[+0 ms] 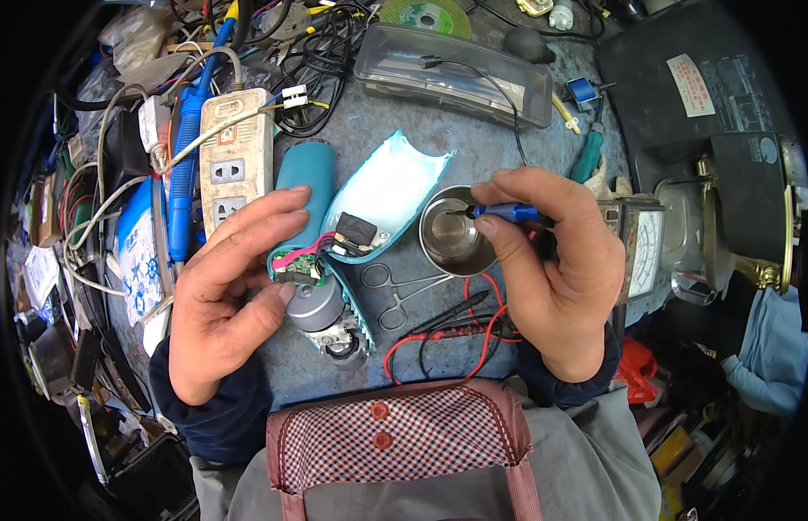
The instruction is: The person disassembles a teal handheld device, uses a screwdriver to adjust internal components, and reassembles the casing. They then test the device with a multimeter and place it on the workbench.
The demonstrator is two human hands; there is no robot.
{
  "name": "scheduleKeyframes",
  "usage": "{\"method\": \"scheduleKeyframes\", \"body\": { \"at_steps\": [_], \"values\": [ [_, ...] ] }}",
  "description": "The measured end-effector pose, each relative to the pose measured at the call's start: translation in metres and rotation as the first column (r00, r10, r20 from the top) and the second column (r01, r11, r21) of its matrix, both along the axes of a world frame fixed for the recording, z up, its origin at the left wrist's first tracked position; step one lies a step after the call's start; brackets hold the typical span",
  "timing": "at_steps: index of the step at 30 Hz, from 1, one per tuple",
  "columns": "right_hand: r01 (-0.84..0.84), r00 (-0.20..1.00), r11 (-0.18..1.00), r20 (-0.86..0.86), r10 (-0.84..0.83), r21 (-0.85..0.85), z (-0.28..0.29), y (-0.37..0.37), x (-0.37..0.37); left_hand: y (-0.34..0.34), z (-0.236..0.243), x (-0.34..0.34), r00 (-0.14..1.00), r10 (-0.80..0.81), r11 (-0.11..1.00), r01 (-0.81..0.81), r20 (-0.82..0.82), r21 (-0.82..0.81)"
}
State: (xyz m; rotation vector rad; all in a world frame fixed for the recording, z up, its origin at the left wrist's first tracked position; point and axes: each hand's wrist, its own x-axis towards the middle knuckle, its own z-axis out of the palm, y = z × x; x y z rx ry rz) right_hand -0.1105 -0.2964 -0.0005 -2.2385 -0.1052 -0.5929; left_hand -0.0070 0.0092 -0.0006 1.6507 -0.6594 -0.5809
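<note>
My left hand (pixel 226 295) is closed round an opened teal handheld device (pixel 307 178), its fingers over the housing and its thumb by a grey cylindrical motor (pixel 315 307). Beside the thumb shows a small green circuit board (pixel 298 267). Pink and black wires lead from it to a black block (pixel 358 229) in the separate half shell (pixel 391 178), whose pale inside faces up. My right hand (pixel 565 269) pinches a blue-handled screwdriver (pixel 513 212) between thumb and fingers. Its tip reaches over a round metal cup (pixel 435 249); whether it touches anything inside, I cannot tell.
Locking forceps (pixel 392 298) and red and black test leads (pixel 475 328) lie near the bench's front. To the left stand a power strip (pixel 235 156) and a blue soldering iron (pixel 188 143). A clear plastic box (pixel 456 78) sits behind, an analogue meter (pixel 643 252) at right.
</note>
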Motion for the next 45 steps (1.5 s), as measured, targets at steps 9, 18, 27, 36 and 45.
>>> {"method": "scheduleKeyframes", "body": {
  "at_steps": [9,18,27,36,45],
  "values": [
    [-0.047,0.997,0.999,-0.057,0.049,0.027,0.009,-0.001,-0.003,0.0,-0.001,-0.001,1.0,0.011,1.0,-0.011,-0.02,-0.013],
    [-0.014,0.995,0.988,0.095,-0.001,0.156,0.005,-0.001,-0.01,0.0,-0.001,-0.002,1.0,0.009,1.0,-0.009,0.006,-0.012],
    [-0.042,0.929,0.89,0.345,-0.132,0.454,0.008,0.011,-0.017,-0.005,0.003,-0.004,0.995,0.03,0.999,-0.032,0.093,0.016],
    [-0.106,0.922,0.741,0.345,-0.177,0.664,0.012,0.031,0.018,-0.027,-0.005,-0.014,0.961,0.21,0.978,-0.205,0.178,-0.046],
    [-0.176,0.957,0.709,0.288,-0.04,0.683,0.025,0.061,0.05,-0.028,-0.012,-0.012,0.963,0.258,0.962,-0.249,0.08,-0.111]
  ]
}}
